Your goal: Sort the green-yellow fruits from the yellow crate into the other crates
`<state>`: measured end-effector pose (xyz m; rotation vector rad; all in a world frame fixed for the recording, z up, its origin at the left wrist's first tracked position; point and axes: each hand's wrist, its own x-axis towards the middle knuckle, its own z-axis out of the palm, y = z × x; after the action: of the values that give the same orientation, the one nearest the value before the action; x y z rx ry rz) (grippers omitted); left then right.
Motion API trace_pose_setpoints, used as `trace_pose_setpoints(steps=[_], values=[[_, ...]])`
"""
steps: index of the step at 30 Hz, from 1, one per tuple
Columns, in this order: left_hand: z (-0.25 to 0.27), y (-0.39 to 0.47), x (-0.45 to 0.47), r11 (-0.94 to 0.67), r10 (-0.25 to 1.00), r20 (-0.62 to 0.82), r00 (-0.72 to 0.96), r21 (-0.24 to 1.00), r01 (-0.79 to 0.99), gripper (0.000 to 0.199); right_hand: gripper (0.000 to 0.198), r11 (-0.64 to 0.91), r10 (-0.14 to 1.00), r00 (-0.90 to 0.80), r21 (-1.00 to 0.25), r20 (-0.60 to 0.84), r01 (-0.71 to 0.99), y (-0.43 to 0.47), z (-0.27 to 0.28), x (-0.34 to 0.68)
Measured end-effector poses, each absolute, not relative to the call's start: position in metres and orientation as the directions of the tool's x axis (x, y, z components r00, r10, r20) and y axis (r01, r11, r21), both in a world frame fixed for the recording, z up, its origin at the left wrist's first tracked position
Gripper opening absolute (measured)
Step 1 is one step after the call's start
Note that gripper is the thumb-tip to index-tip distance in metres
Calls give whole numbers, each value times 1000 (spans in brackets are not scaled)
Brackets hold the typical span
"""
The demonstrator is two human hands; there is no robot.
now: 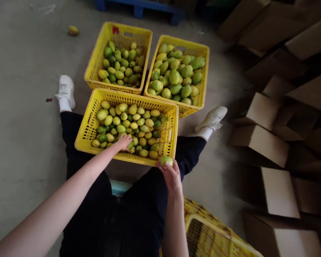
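Note:
In the head view, a yellow plastic crate (pixel 81 141) of green and yellow lemons sits between my legs. My left hand (pixel 123 142) reaches over its near wall, palm down, with curled fingers around a green lemon (pixel 130 145) among the others. The fingertips are partly hidden by the fruit. At the crate's near right corner, my right hand (pixel 171 175) holds a larger pale green lemon (pixel 166 160) between thumb and fingers, level with the rim.
Two more yellow crates, a left one (pixel 92 67) and a right one (pixel 206 76), stand beyond with green fruit. Another yellow crate (pixel 219 233) is by my right side. Cardboard boxes (pixel 269 146) crowd the right. A loose fruit (pixel 73 30) and a blue pallet (pixel 138 10) are farther off.

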<state>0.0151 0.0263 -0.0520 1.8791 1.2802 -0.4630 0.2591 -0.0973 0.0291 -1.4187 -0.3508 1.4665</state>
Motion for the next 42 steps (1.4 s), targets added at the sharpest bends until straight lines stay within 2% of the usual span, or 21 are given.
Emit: trace_pose_setpoints(steps=[4, 8, 10, 12, 14, 16, 18, 20, 26, 30, 37, 39, 42], values=[[-37, 26, 9, -35, 722, -588, 364, 494, 869, 59, 44, -433, 799, 205, -779, -565, -454, -108, 43, 248], [-3, 33, 0, 157, 864, -446, 232, 677, 719, 69, 38, -390, 866, 133, -817, -483, -424, -113, 59, 234], [25, 31, -5, 184, 919, -330, 216, 842, 507, 71, 40, -370, 896, 117, -867, -428, -334, -107, 70, 227], [59, 19, -11, 132, 972, -146, 186, 988, 84, 71, 46, -336, 924, 135, -928, -358, -160, -95, 85, 218], [93, -2, -16, 23, 991, 10, 131, 969, -247, 71, 51, -248, 961, 142, -967, -239, 52, -81, 106, 208], [119, -29, -20, -60, 993, 91, 71, 932, -358, 73, 52, -89, 992, 111, -974, -66, 210, -73, 130, 197], [136, -55, -23, -110, 991, 131, 32, 924, -367, 74, 47, 86, 993, 52, -959, 104, 270, -73, 151, 183], [146, -76, -25, -153, 986, 168, 13, 927, -341, 72, 43, 201, 977, 26, -948, 213, 246, -80, 164, 169], [162, -102, -32, -318, 947, 316, -56, 899, -300, 63, 40, 350, 925, 121, -931, 361, 105, -102, 161, 133], [170, -108, -38, -353, 935, 348, -65, 898, -262, 62, 41, 402, 914, 73, -915, 400, -18, -106, 165, 125], [164, -110, -27, -406, 914, 393, -104, 886, -225, 55, 30, 459, 886, 89, -887, 454, -49, -110, 176, 125], [163, -110, -25, -396, 918, 381, -110, 889, -231, 56, 30, 445, 894, 94, -893, 438, -69, -111, 177, 128], [166, -113, -26, -312, 950, 303, -72, 917, -248, 62, 42, 342, 940, 73, -926, 334, -160, -112, 178, 135]])
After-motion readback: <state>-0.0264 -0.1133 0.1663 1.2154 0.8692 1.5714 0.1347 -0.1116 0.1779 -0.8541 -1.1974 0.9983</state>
